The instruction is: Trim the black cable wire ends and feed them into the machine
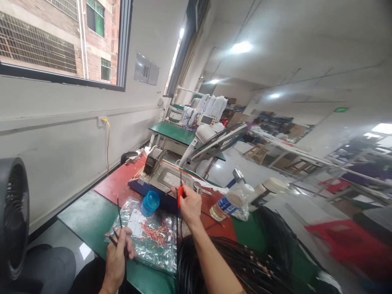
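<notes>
My right hand [190, 205] is closed around a thin black wire with a small red sleeve [180, 197], held up in front of a grey benchtop machine [167, 177]. My left hand [118, 251] is closed on a few black wires [119, 212] that stick upward over a clear plastic bag [147, 237]. The bag lies flat on the green table [88, 220] and holds several small red pieces [154, 233]. A large bundle of black wires [239, 265] lies across the bench under my right forearm.
A blue plastic cup [150, 203] stands beside the machine. A clear water bottle [231, 202] lies to the right. A tilted white desk fan [219, 142] stands behind the machine, a black fan [14, 216] at far left. More benches fill the room.
</notes>
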